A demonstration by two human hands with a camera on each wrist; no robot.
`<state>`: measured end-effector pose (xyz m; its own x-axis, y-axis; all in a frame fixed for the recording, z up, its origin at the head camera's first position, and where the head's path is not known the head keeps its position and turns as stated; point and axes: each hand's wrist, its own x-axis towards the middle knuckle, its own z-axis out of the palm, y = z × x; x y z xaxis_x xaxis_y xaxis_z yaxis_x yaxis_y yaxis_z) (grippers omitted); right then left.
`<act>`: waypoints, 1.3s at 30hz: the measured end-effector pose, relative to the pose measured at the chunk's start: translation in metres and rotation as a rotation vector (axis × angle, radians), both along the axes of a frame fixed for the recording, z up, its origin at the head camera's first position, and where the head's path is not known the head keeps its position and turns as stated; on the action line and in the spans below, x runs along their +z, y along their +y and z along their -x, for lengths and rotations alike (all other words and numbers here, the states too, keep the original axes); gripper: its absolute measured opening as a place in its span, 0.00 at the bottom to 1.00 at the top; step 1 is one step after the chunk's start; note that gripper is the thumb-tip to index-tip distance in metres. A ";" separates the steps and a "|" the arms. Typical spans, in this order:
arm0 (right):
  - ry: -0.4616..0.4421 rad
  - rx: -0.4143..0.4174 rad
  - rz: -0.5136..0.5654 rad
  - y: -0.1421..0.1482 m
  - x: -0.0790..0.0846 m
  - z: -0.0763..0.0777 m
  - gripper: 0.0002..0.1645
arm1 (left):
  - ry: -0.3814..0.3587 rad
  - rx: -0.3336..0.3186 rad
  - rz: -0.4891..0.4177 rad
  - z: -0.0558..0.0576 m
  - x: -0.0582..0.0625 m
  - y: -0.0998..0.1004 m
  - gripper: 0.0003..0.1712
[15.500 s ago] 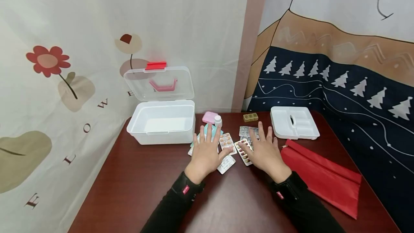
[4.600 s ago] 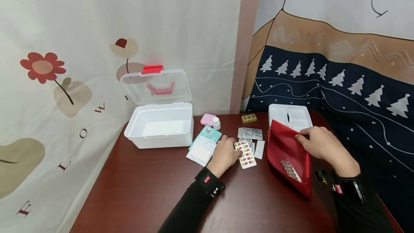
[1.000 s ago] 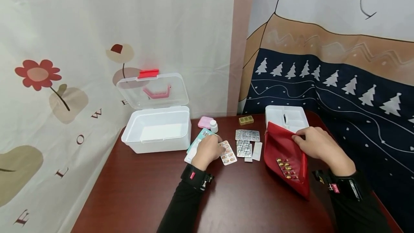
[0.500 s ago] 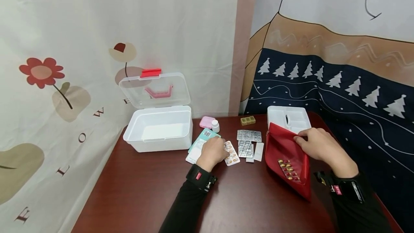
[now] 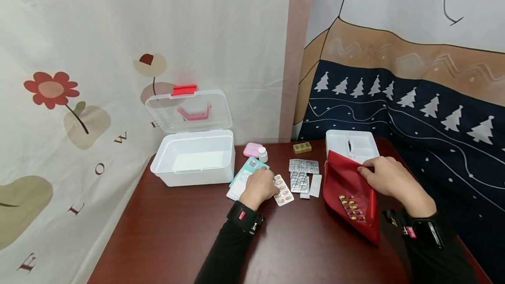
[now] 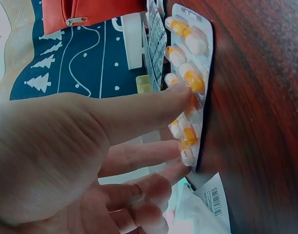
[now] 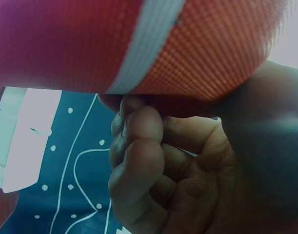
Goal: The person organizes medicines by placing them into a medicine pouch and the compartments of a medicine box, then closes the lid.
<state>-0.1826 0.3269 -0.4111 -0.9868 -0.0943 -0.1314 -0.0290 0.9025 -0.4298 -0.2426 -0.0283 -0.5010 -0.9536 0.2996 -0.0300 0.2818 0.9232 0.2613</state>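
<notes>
My left hand (image 5: 259, 187) is at a blister pack of orange-and-white capsules (image 5: 284, 191) on the table. In the left wrist view the thumb lies on the capsules of this blister pack (image 6: 190, 78) and the fingertips meet its end and edge. My right hand (image 5: 396, 182) grips the rim of a red zip pouch (image 5: 347, 174) and holds its mouth wide. Inside the pouch shows a blister pack of red-and-yellow capsules (image 5: 352, 208). The right wrist view shows curled fingers (image 7: 141, 161) beneath the red pouch fabric (image 7: 202, 48).
Teal and white packets (image 5: 239, 185) lie left of the hand, before a white bottle (image 5: 262, 154) and pink case (image 5: 251, 149). Silver blister packs (image 5: 304, 166) lie mid-table. A lidded clear box (image 5: 193, 176), a small yellow pill box (image 5: 302, 147) and a white tray (image 5: 367, 143) stand behind.
The pouch, flat at first, is now held gaping by the right hand. The red-and-yellow pack went from table into pouch. The left hand moved to the orange-and-white pack, which has shifted slightly.
</notes>
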 end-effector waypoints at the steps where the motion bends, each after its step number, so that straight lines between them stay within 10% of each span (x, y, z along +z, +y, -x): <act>1: 0.004 0.002 0.000 0.000 0.000 0.000 0.26 | 0.002 -0.001 -0.007 0.000 0.000 0.000 0.18; 5: 0.007 0.006 0.001 0.000 -0.001 0.001 0.26 | 0.021 -0.007 -0.055 0.004 -0.002 -0.003 0.15; 12: -0.007 0.003 -0.003 0.001 -0.001 0.000 0.26 | 0.057 -0.039 -0.124 0.035 -0.059 -0.008 0.22; 16: -0.011 0.006 0.005 0.001 0.000 -0.001 0.26 | -0.021 -0.065 -0.212 0.033 -0.051 -0.007 0.26; 23: -0.008 0.008 0.009 0.000 0.001 -0.001 0.26 | -0.152 -0.083 -0.309 0.006 0.010 -0.003 0.28; 39: -0.019 0.001 0.013 0.000 0.001 -0.001 0.27 | -0.156 -0.044 -0.502 0.002 0.028 -0.009 0.32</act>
